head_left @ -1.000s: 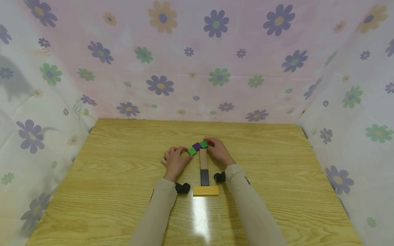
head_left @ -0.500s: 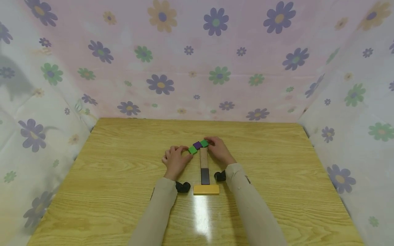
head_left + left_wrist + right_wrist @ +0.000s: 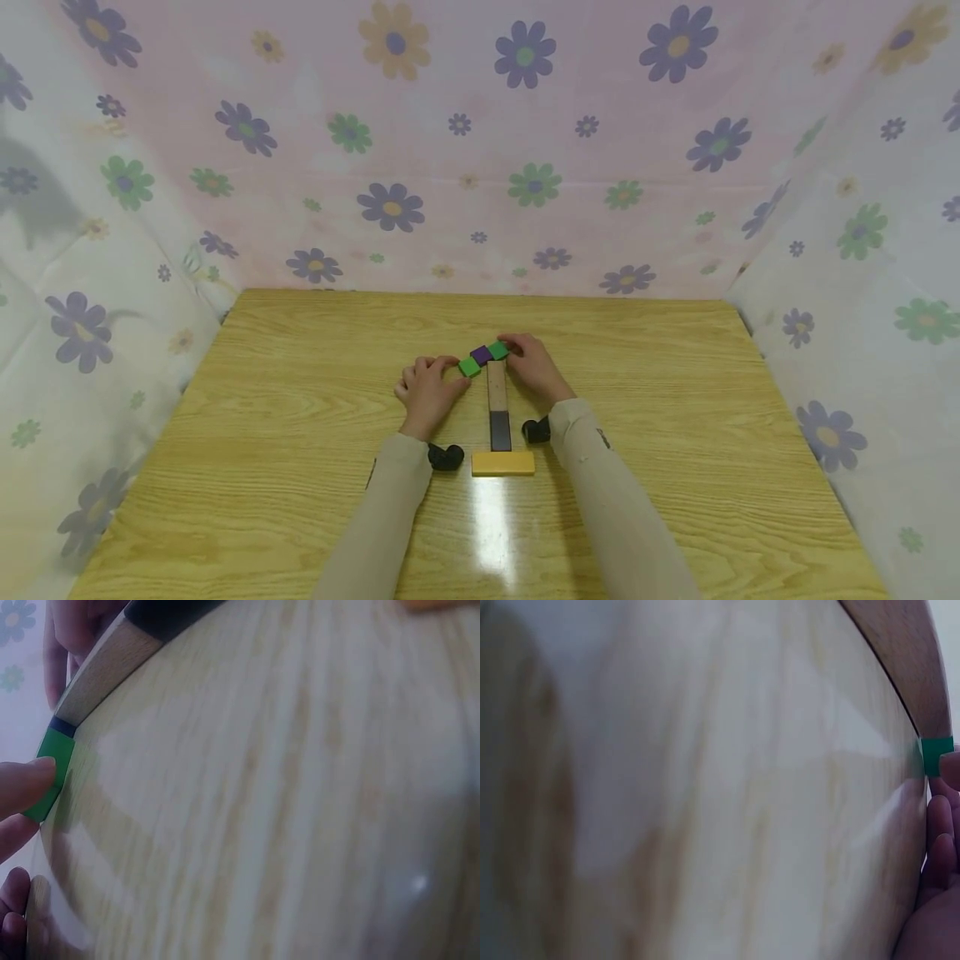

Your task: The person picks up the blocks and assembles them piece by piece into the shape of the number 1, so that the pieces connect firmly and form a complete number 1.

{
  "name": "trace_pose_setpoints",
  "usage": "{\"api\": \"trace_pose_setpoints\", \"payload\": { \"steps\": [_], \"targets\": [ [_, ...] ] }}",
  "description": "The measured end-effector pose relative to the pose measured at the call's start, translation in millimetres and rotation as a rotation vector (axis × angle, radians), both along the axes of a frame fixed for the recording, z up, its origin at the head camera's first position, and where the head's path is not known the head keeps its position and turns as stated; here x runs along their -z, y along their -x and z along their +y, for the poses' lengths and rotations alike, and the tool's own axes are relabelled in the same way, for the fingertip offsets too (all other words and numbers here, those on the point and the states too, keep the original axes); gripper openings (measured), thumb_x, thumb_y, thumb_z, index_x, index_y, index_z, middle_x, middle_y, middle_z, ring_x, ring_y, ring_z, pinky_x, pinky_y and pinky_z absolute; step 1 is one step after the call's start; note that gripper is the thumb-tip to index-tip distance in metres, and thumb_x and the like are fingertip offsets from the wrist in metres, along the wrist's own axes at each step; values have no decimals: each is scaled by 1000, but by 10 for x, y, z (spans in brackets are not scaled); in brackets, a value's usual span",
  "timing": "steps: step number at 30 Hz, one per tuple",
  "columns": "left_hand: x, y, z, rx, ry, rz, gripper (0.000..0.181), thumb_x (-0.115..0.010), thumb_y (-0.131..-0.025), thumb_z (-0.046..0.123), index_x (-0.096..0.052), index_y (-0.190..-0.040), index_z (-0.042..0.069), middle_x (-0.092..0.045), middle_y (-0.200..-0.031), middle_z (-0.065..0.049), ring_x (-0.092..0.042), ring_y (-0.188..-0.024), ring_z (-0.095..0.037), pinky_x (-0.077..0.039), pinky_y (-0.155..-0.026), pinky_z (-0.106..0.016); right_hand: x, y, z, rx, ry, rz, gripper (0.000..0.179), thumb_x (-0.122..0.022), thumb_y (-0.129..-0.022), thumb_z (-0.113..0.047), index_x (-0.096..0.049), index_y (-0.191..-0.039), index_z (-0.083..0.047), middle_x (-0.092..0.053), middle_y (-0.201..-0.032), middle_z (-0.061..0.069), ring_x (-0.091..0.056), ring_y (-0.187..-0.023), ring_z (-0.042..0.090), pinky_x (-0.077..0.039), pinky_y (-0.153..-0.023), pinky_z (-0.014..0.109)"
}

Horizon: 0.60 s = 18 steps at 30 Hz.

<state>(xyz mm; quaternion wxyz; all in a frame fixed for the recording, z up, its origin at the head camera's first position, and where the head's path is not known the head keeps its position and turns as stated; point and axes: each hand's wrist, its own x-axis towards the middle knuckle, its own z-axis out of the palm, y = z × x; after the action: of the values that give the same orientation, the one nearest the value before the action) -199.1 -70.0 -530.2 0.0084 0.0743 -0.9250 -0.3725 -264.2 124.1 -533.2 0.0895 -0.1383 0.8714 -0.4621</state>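
Three small blocks form a slanting row at the far end of a wooden bar. My left hand (image 3: 429,396) pinches the light green block (image 3: 469,367) at the row's near left end, thumb and forefinger on its sides. In the middle lies a purple block (image 3: 482,356). At the far right end, the fingers of my right hand (image 3: 534,367) pinch a darker green block (image 3: 498,350). The plain wood block (image 3: 497,385) runs from the row toward me. A dark grey block (image 3: 500,431) continues it, and a yellow block (image 3: 502,464) lies crosswise below.
All the blocks lie on a wood-grain table (image 3: 315,500). A flowered cloth (image 3: 465,158) rises behind and along both sides. Black wrist cameras (image 3: 446,457) jut inward from both sleeves, either side of the dark grey block.
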Motion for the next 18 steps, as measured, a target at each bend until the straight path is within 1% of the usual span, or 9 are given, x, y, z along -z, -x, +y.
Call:
{"api": "trace_pose_setpoints", "payload": {
  "steps": [3,5,10,13,15,18],
  "targets": [
    [11,11,7,10,-4,-2,37,-65,-76,45,-60,-109,28,-42,-110,-1,-29,-93,-26,-11,-76,-45,1,-14,17,20,17,-20,40,-44,-89,-2,-46,-128,-6,-50,-114,10,-46,-104,22,-38,-87,39],
    [23,18,13,22,-11,-13,38,-66,-76,44,-59,-110,28,-42,-110,-1,-29,-93,-26,-11,-76,-45,9,-24,28,51,28,-35,40,-44,-89,-3,-45,-129,-6,-51,-114,10,-46,-105,22,-38,-88,39],
    [67,47,4,67,-29,-50,40,-66,-76,39,-57,-113,28,-42,-114,-2,-29,-96,-26,-11,-77,-46,49,-44,71,173,53,-100,36,-33,-94,-12,-44,-128,-8,-52,-113,8,-46,-109,23,-34,-92,41],
    [95,58,-53,92,-42,-51,41,-66,-77,36,-56,-116,27,-41,-116,-3,-28,-97,-27,-10,-77,-46,73,-66,88,230,73,-127,38,-26,-96,-19,-44,-128,-9,-52,-114,8,-45,-111,24,-32,-94,43],
    [104,57,-107,102,-52,-55,41,-66,-78,35,-55,-117,27,-41,-117,-2,-28,-99,-26,-10,-79,-45,85,-85,106,250,84,-135,39,-25,-96,-21,-45,-127,-9,-53,-114,8,-45,-111,24,-31,-95,43],
    [99,30,-200,112,-76,-69,42,-65,-78,34,-54,-118,26,-42,-117,-1,-29,-103,-26,-9,-83,-45,94,-138,169,234,78,-150,39,-25,-96,-19,-45,-127,-6,-52,-116,11,-45,-111,25,-31,-95,43]
  ]
}}
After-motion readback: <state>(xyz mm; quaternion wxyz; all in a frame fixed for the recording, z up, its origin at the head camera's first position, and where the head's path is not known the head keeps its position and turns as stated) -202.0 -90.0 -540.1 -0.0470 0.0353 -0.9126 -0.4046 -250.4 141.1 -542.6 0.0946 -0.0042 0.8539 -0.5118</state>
